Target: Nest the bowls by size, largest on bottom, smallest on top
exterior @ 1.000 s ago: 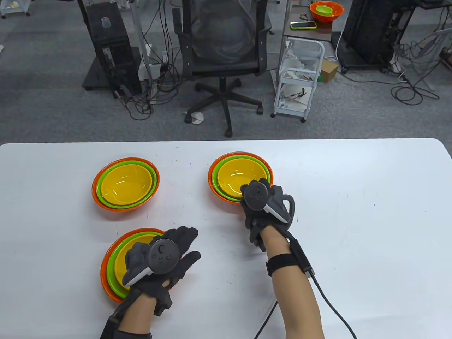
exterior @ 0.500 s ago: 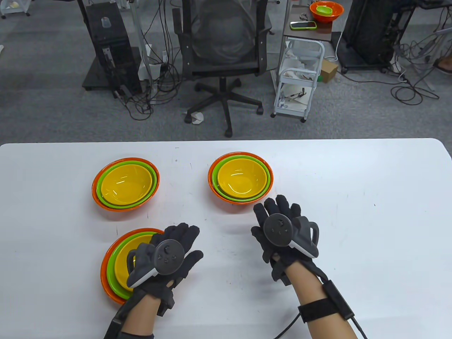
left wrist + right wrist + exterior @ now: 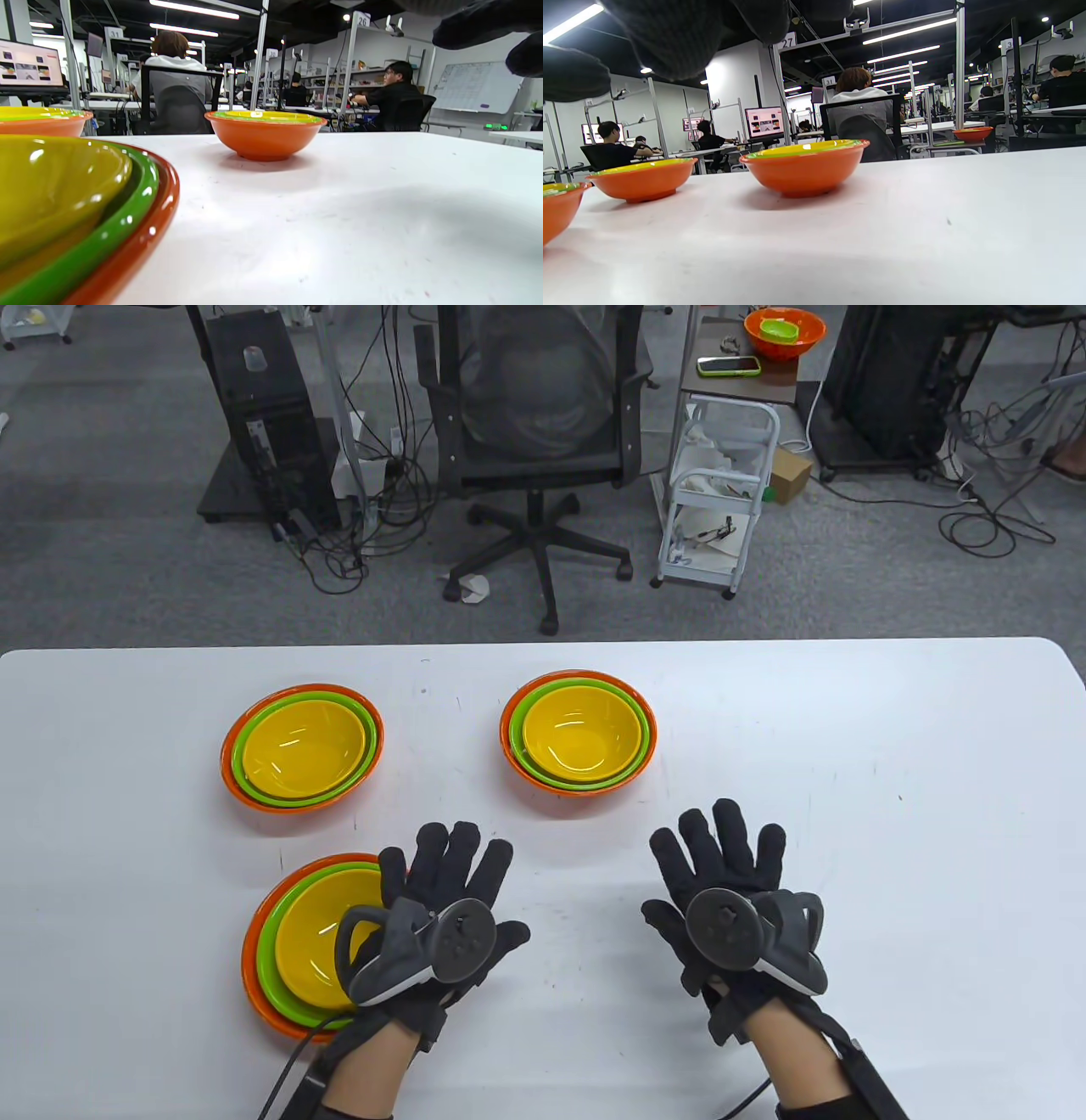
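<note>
Three nested stacks stand on the white table (image 3: 848,746), each a yellow bowl in a green bowl in an orange bowl. One stack (image 3: 301,746) is at the back left, one (image 3: 577,729) at the back middle, one (image 3: 305,946) at the front left. My left hand (image 3: 450,882) lies flat with fingers spread, just right of the front left stack, overlapping its rim in the table view. My right hand (image 3: 721,857) lies flat with fingers spread, in front of and right of the middle stack. Both hands hold nothing. The middle stack also shows in the left wrist view (image 3: 265,133) and the right wrist view (image 3: 804,169).
Beyond the table's far edge stand an office chair (image 3: 539,432), a white cart (image 3: 721,500) and a small side table with an orange bowl (image 3: 785,330) and a phone. Bare table surface lies to the right of my right hand.
My right hand let go of the middle stack's rim and drew back toward the front edge, opening flat. My left hand moved off the front left stack to its right and spread its fingers.
</note>
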A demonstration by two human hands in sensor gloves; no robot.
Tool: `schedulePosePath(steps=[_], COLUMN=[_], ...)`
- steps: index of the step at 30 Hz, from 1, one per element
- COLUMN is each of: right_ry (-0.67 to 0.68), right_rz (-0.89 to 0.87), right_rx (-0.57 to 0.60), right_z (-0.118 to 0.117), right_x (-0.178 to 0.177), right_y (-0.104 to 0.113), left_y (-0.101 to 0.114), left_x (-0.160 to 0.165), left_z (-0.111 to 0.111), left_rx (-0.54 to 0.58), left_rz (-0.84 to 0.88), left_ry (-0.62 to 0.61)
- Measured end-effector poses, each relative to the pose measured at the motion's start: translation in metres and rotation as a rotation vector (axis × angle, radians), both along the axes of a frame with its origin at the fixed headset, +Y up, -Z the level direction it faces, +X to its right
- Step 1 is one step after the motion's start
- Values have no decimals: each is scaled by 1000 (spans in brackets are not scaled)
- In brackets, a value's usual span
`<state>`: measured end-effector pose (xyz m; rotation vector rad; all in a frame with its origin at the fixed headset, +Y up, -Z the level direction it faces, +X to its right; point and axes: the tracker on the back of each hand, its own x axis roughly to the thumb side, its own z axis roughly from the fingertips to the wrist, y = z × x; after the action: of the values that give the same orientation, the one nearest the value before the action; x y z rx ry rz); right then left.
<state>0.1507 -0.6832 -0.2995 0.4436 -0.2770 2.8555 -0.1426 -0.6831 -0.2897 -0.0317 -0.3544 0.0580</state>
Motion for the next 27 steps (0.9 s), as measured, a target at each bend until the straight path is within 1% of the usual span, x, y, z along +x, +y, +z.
schedulePosePath(steps=[1,6,10,17,27], right_ry=[0,0,3,2,17], right_rz=[0,23,22,11,20], right_rx=[-1,-46,-67,-68,-106], right_z=[0,2,3,4,3], right_x=[1,3,4,3,-1], right_y=[-2,-13,-19,-20,-25], left_y=[-1,-10,-13,-16,-16], left_x=[0,-1,-6,-9,-9], left_z=[1,4,5,7,6], left_rx=[-13,10,-3,-3,-18], left_rz=[-5,-28,-24,-45,-38], left_ry=[1,-11,-3,-8,-11])
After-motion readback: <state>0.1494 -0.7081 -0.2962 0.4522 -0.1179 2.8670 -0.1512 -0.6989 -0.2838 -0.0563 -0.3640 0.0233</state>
